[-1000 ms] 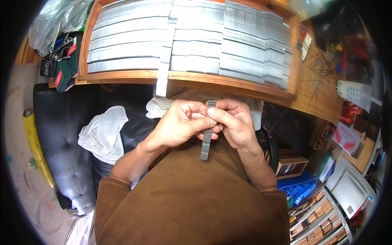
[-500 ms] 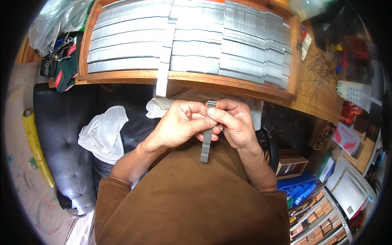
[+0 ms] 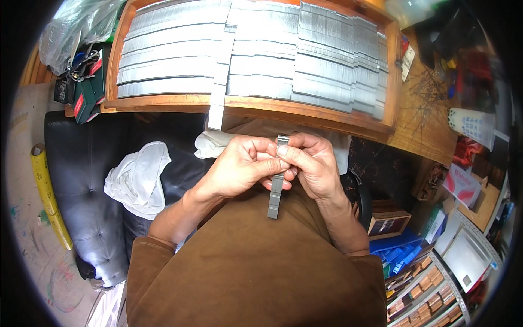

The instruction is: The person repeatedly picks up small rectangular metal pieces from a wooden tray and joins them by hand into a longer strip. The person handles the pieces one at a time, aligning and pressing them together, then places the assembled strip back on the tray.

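Left hand (image 3: 242, 163): thumb and fingers pinch one grey stepped strip (image 3: 275, 197).
Right hand (image 3: 313, 166): thumb and fingers grip the same strip, before the brown shirt (image 3: 256, 267).
Wooden tray (image 3: 305, 110): one, beyond the hands, holding metal pieces (image 3: 169, 57) too many to count; one long bar (image 3: 216, 113) overhangs its front edge.

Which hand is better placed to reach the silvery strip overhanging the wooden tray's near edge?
Probably the left hand: it is nearer the silvery strip, while the right hand sits farther to the right. Both pinch the segmented grey bar.
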A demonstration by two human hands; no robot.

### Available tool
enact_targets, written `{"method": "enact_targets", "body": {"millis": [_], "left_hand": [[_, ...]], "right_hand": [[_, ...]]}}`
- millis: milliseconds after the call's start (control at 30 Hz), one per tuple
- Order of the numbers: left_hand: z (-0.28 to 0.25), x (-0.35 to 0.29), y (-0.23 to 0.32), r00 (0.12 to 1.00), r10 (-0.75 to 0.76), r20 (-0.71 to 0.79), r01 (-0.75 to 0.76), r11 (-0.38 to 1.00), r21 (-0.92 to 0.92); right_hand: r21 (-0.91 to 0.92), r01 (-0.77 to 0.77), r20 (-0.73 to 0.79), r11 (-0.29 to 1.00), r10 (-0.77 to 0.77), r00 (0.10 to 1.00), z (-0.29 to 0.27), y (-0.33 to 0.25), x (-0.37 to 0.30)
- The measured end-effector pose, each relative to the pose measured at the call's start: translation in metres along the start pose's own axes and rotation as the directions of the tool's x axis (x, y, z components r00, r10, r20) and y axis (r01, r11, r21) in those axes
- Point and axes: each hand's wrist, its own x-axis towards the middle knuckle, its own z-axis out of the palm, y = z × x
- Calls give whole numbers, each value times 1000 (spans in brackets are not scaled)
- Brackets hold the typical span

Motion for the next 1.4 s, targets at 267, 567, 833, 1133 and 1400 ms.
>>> {"method": "enact_targets", "body": {"millis": [267,567,833,1133,1400], "left_hand": [[-1,1,-3,1000,17,-1,-17,1000,19],[-3,0,-2,1000,-7,9,8,1000,-5],[0,0,-1,999,-36,6,37,999,-29],[0,-4,-1,999,27,20,-27,999,36],[10,-3,-11,744,661,92,-492,450,745]], "right_hand": [[-39,14,0,999,-14,1000,2,-2,-1],[-12,-8,24,1000,9,1000,0,-1,-2],[184,-19,56,983,9,998,-15,2,-3],[-31,111,116,993,-107,987,-14,2,-5],[-561,451,201,694,-414,888,6,-27,-15]]}}
